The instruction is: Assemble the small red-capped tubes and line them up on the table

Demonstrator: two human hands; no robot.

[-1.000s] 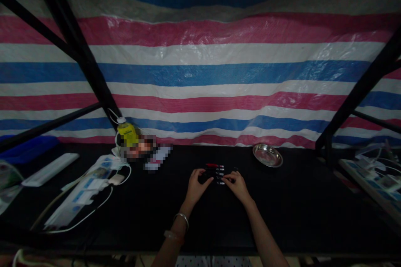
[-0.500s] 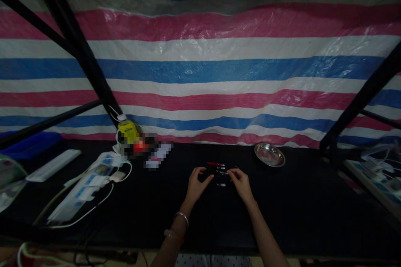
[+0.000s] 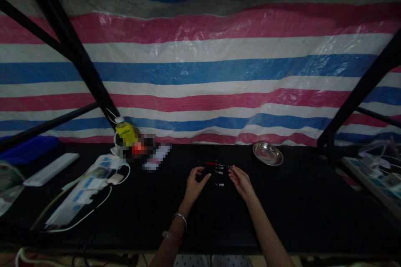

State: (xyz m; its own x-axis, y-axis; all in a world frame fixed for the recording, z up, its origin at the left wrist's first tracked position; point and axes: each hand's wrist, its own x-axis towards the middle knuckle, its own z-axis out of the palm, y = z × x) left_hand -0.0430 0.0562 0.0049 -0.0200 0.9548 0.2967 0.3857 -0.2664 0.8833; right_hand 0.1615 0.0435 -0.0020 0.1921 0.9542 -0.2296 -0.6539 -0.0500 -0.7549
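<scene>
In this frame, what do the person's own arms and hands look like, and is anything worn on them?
Both forearms are bare, with no sleeves or gloves in view. The left hand has a thin silvery metal bangle at the wrist and a second, duller band lower down the forearm. The right hand and its wrist show nothing worn. In the dim light no rings or markings can be made out.

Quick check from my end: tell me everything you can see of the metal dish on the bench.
The metal dish is a small, round, shallow bowl of shiny silvery metal, likely steel, with a thin raised rim. It sits upright and flat on the black bench top, near its far edge by the striped tarp, beyond and to the right of the right hand. It looks empty, though the light is dim. Nothing touches it but the bench.
</scene>
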